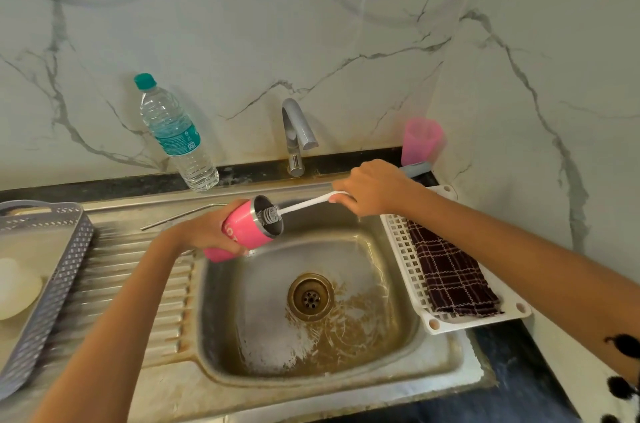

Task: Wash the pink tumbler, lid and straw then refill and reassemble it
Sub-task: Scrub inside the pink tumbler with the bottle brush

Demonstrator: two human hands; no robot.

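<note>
Below my hands is the steel sink [346, 384], its basin stained brown around the drain [310, 297]. To the right of my right arm a white plastic rack [398, 242] lies on the sink edge with a dark checked cloth [450, 273] on it. To the left of my left arm stands a grey perforated basket [52, 284].

My left hand [207, 230] is wrapped around the tumbler [247, 232], above the left edge of the basin. The tumbler is pink outside and bare steel inside, with white letters partly hidden under my fingers. It is tilted, and its long axis goes from low left to high right. Its open mouth points up and right, toward my right hand [375, 187].

My right hand is closed around the white handle of a brush [304, 204], whose grey bristles are inside the mouth of the tumbler.

Just behind my left hand a thin metal straw [180, 216] lies on the sink deck. Farther back, at the wall, I see a water bottle [176, 135] with a green cap, the tap [296, 135], and behind my right hand a pink cup [420, 140].
</note>
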